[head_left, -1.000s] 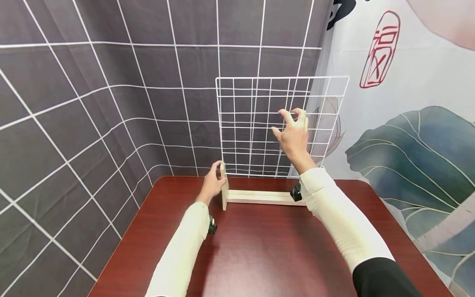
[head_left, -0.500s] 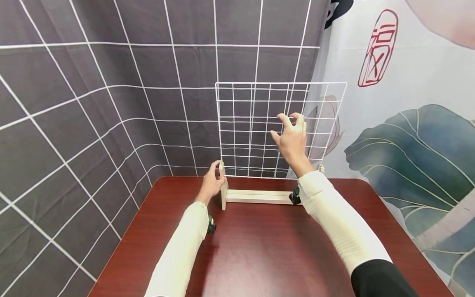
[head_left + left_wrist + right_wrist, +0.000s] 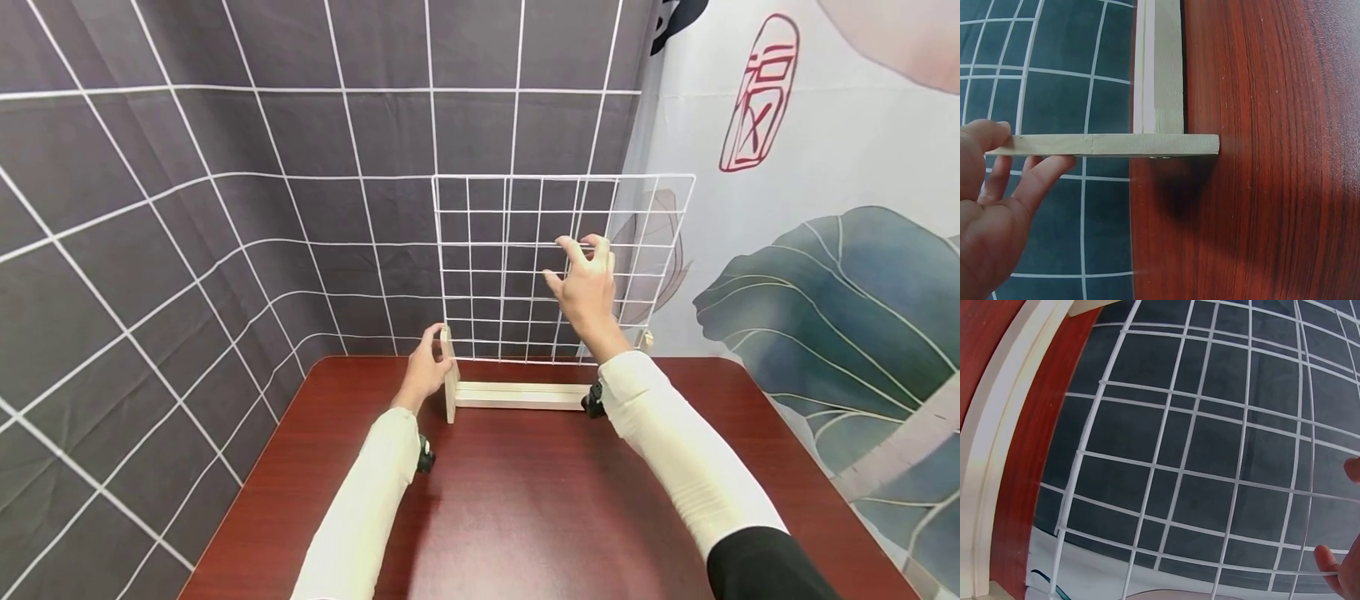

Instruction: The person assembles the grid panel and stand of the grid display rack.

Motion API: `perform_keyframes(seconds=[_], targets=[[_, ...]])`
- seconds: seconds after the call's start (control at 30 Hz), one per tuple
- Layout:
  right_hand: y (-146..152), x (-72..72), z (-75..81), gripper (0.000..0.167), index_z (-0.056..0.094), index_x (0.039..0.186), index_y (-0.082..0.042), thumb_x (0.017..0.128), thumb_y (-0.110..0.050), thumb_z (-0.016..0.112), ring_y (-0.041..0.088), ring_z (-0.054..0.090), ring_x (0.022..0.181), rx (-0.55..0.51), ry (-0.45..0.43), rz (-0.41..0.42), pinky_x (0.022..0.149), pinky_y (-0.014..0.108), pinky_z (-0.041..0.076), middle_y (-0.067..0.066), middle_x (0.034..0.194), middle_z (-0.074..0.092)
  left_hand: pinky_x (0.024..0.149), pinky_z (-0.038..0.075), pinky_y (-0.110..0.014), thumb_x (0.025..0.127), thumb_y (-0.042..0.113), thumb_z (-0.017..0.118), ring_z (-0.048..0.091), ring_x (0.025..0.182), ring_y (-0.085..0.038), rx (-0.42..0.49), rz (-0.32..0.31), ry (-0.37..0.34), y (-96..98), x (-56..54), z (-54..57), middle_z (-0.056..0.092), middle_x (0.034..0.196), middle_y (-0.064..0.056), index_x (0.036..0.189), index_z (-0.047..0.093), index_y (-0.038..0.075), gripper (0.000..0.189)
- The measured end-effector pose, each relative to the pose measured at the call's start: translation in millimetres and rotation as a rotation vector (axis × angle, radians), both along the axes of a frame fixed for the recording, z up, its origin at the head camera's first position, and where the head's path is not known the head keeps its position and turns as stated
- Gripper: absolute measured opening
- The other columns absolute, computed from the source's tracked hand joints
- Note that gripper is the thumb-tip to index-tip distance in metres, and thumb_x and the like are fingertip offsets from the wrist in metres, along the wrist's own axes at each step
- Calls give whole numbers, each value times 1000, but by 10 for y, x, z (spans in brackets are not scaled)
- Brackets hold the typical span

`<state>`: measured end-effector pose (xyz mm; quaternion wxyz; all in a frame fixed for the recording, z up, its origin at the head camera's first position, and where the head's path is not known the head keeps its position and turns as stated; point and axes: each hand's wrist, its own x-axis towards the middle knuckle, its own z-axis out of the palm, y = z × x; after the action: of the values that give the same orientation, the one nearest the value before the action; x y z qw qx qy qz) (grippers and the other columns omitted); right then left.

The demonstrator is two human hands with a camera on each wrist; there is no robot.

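Observation:
A white wire grid panel stands up behind the wooden base bar, leaning back toward the wall. My right hand holds the panel at its right half, fingers bent and spread, tips at the wires. In the right wrist view its thumb lies right at a wire. My left hand grips the upper end of the pale wooden side piece, thumb on one face and fingers on the other, as the left wrist view shows. The far-side wooden piece is mostly hidden by my right arm.
The red-brown table ends just behind the wooden frame. A grey cloth with white gridlines hangs at the back and left; a white printed cloth hangs at the right.
The grid panel's top edge has come down and tipped further back, with my right hand following it lower. My left hand keeps its grip on the side piece.

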<state>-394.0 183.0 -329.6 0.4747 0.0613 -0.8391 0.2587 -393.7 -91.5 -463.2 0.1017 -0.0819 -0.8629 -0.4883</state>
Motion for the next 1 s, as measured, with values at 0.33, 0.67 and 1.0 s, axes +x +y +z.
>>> perform_keyframes(seconds=[0.33, 0.67, 1.0], targets=[[1, 21, -108, 55, 66, 127, -20, 77, -21, 88, 40, 56, 110, -5, -35, 0, 82, 53, 55, 21, 133, 51, 93, 58, -50, 87, -4, 67, 69, 110, -39, 11, -3, -6, -5, 7, 24, 65, 130, -21, 151, 40, 20, 73], [21, 19, -181, 56, 66, 127, -19, 76, -20, 88, 41, 56, 110, -13, -44, 3, 82, 54, 55, 21, 134, 51, 94, 58, -51, 87, -3, 67, 69, 111, -39, 11, -6, -10, -4, 11, 28, 65, 130, -21, 151, 40, 20, 74], [23, 34, -217, 54, 65, 127, -22, 78, -23, 87, 41, 56, 109, 8, -66, -1, 76, 55, 56, 20, 135, 50, 91, 59, -50, 87, -4, 66, 69, 111, -39, 13, -11, -9, -11, 0, 6, 64, 131, -22, 152, 40, 20, 73]])
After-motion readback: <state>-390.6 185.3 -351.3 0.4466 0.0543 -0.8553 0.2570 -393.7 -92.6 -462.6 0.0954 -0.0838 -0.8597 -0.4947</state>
